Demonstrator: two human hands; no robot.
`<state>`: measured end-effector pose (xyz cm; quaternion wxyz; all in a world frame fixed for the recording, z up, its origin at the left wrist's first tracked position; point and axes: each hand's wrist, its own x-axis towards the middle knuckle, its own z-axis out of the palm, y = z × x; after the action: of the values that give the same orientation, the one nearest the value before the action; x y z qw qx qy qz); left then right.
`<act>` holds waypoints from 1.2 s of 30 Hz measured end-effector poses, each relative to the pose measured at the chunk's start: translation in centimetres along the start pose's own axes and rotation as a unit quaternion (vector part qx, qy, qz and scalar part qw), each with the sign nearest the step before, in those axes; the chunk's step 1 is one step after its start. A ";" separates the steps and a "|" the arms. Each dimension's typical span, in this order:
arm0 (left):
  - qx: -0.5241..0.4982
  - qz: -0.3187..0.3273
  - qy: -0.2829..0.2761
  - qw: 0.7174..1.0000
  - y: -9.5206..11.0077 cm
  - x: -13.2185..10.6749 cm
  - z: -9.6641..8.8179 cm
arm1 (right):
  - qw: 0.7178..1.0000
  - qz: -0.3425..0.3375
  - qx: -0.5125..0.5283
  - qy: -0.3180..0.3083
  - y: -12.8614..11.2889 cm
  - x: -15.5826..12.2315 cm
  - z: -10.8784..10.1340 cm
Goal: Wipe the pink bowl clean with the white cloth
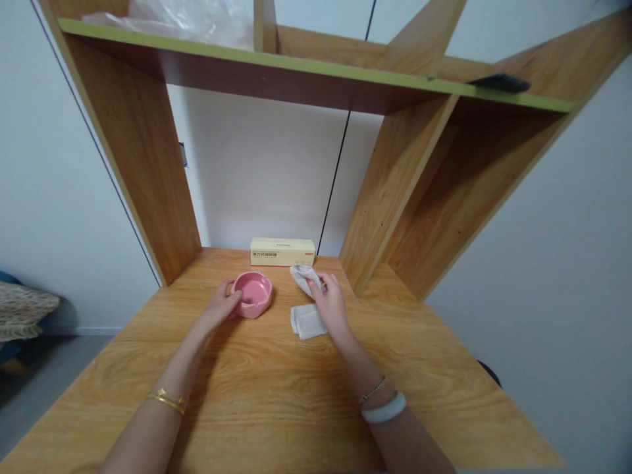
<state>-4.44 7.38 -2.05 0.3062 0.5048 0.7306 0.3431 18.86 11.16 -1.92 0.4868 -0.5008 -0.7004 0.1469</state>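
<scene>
A pink faceted bowl, its hollow facing me, is gripped at its left rim by my left hand. My right hand pinches a bunched light-grey cloth to the right of the bowl, apart from it. Below that hand a second light-grey cloth lies folded on the wooden desk; the right hand partly covers its edge. The fingers of my left hand behind the bowl are hidden.
A long cream box with printed lettering stands at the back of the desk against the white wall. Wooden uprights rise at both sides. Overhead runs a shelf carrying clear plastic wrapping and a dark flat object.
</scene>
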 end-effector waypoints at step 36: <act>-0.014 0.262 -0.007 0.965 2.3 -2.9 6.0 | 0.948 0.078 -0.284 -0.121 -1.7 -0.7 0.9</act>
<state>2.41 6.41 -3.32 0.2178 0.6767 0.5658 0.4178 17.21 10.03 -1.56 0.2229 -0.6498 -0.7256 0.0394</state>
